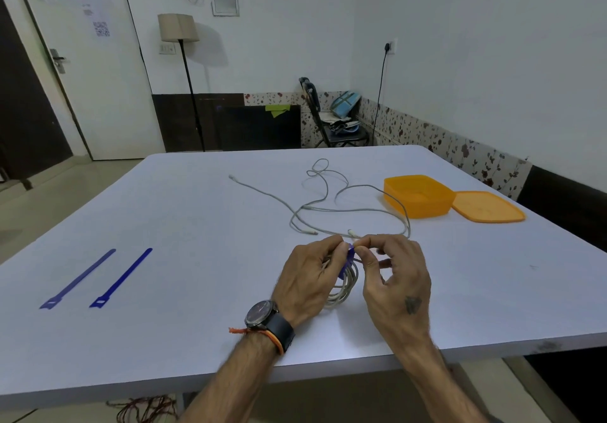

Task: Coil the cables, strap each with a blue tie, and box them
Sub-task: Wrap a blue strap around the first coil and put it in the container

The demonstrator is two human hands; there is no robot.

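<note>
Left hand (312, 276) grips the coil (345, 286) just above the bench (197, 212) while right hand (391, 271) pinches the tie (348, 256) — best cinch it snug, loops bunched, before boxing.

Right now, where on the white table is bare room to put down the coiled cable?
Bare room: between the two blue ties and the left hand, and right of the right hand, below the orange lid. Crowded: the middle, where loose grey cables sprawl up to the open orange plastic box.
</note>
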